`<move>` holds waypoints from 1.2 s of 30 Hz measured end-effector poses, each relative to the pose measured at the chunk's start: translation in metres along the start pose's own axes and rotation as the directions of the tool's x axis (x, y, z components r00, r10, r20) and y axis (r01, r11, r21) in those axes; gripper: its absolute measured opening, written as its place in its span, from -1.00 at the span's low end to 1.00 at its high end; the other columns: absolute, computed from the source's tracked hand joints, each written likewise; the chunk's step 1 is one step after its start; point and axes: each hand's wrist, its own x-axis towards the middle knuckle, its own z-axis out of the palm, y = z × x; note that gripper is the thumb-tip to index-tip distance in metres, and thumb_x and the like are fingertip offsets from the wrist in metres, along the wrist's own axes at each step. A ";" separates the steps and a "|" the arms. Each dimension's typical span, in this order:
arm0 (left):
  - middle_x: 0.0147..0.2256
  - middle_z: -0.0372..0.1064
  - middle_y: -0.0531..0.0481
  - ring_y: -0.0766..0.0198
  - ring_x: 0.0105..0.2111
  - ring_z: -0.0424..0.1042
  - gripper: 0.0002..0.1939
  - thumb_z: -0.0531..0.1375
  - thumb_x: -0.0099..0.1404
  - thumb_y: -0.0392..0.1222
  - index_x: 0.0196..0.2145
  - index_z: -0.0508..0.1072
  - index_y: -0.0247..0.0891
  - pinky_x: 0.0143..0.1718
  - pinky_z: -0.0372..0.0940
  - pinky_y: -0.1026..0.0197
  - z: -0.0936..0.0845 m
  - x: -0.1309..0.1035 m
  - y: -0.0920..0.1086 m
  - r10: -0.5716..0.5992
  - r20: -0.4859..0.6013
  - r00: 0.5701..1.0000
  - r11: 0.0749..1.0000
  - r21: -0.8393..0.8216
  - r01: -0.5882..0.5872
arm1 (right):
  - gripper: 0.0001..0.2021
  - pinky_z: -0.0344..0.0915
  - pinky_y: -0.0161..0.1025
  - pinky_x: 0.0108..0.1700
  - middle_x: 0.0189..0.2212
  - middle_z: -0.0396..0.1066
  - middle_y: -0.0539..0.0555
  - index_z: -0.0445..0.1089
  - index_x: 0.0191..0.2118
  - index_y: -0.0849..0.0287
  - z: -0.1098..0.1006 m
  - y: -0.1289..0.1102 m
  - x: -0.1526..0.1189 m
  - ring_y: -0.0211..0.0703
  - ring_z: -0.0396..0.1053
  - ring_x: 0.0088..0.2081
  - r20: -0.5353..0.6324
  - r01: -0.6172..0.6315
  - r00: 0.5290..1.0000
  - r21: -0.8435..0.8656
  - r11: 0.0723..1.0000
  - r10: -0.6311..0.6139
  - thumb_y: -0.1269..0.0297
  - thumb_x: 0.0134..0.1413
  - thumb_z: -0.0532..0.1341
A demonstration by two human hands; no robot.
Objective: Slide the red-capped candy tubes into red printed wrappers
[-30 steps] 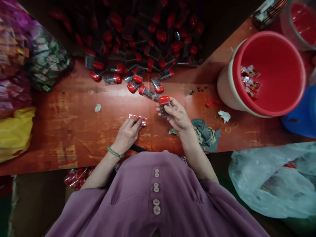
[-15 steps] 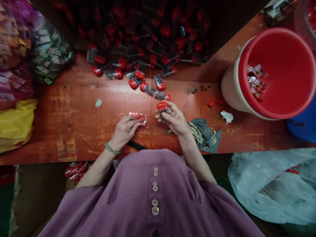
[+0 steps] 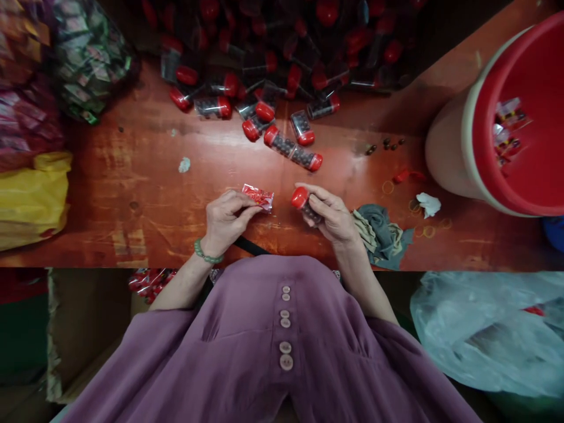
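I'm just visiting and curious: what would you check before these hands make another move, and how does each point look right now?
1. Right hand holding the jar: ok, fingers and thumb around it.
2. Red cap on that jar: ok, it is on.
3. Left hand holding the red packet: ok, pinched near its edge.
4. Packet sealed all round: cannot tell, fingers cover part.
5. No loose dark balls on the table: not ok, several lie near the bucket.

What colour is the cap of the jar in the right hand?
The cap is red; it shows best in the head view.
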 end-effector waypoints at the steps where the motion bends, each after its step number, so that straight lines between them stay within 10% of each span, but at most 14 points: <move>1: -0.44 0.53 0.03 0.34 -0.42 0.46 -0.88 0.35 0.21 -0.14 -0.42 0.58 -0.21 -0.33 0.37 0.25 -0.002 0.000 0.003 0.030 0.001 1.000 0.999 0.020 -0.030 | -0.59 0.04 -0.41 -0.63 -0.48 0.35 -0.11 0.45 -0.04 0.12 0.002 -0.001 -0.003 -0.47 0.13 -0.63 0.027 -0.023 0.999 -0.013 1.000 0.023 0.04 0.02 0.36; 10: -0.37 0.51 0.01 0.36 -0.38 0.44 -0.91 0.27 0.30 -0.23 -0.24 0.56 -0.24 -0.32 0.38 0.28 -0.011 0.001 0.020 0.326 0.136 0.936 0.933 0.113 -0.341 | -0.55 -0.02 -0.41 -0.56 -0.61 0.16 -0.19 0.32 0.09 0.10 0.022 -0.008 -0.010 -0.42 0.03 -0.61 0.279 -0.154 0.946 -0.068 0.986 0.167 0.10 0.10 0.31; 17: -0.35 0.49 -0.05 0.31 -0.35 0.42 -0.92 0.25 0.31 -0.27 -0.23 0.52 -0.28 -0.29 0.38 0.24 -0.014 -0.003 0.025 0.411 0.218 0.885 0.883 0.143 -0.446 | -0.73 0.25 -0.39 -0.35 -0.37 0.46 -0.05 0.49 -0.12 0.16 0.018 -0.002 0.000 -0.35 0.35 -0.39 0.244 -0.205 0.941 -0.143 0.968 0.235 0.19 0.05 0.31; 28: -0.30 0.53 -0.09 0.24 -0.34 0.44 -0.83 0.21 0.33 -0.25 -0.13 0.51 -0.28 -0.33 0.33 0.17 -0.002 -0.010 0.014 0.514 0.245 0.822 0.780 0.264 -0.567 | -0.70 -0.12 -0.42 -0.64 -0.63 0.21 -0.15 0.50 -0.11 0.23 0.022 0.002 0.001 -0.47 -0.04 -0.66 0.129 -0.295 0.937 -0.209 0.932 0.326 0.17 0.12 0.23; 36: -0.07 0.53 -0.08 0.04 0.01 0.45 -0.70 0.22 0.33 -0.01 -0.02 0.49 -0.12 0.01 0.33 -0.08 0.000 -0.005 0.000 0.286 0.327 0.901 0.927 0.142 -0.346 | -0.75 0.21 -0.39 -0.45 -0.48 0.33 -0.08 0.46 -0.13 0.16 0.033 0.013 0.003 -0.39 0.23 -0.50 0.055 -0.098 0.991 -0.325 0.941 0.123 0.13 0.22 0.17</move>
